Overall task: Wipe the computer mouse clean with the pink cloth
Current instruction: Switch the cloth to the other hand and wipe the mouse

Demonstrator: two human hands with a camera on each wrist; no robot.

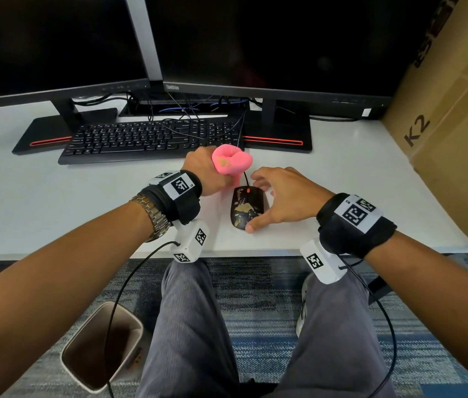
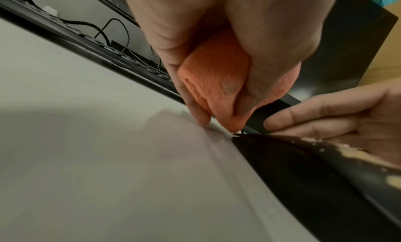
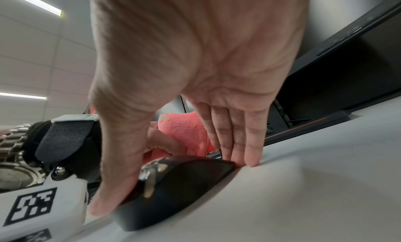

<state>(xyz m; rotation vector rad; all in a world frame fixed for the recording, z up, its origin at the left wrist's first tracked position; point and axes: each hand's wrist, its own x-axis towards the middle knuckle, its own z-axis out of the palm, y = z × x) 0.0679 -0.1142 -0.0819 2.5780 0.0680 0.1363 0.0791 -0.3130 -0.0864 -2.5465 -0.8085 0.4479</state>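
Pink cloth [image 1: 231,163], bunched into a wad, sits just above the centre of the head frame, grasped in the left hand [image 1: 207,172] with the fingers [image 2: 195,107] and thumb curled round it; its lower tip hangs down to the white bench [image 1: 55,196] at the front left edge of the mouse. Computer mouse [image 1: 246,207], black with pale smears on its shell and a red scroll wheel, rests on the bench at frame centre, its cable running up toward the keyboard [image 1: 152,139]. Right hand [image 1: 281,193] arches over the mouse: thumb pressed against the near left side, straight fingers [image 3: 249,143] set against the far right side with tips on the bench, palm raised clear of the shell. Two dark monitors [image 1: 270,38] fill the upper frame. Cardboard box [image 1: 450,124] stands at the right edge.
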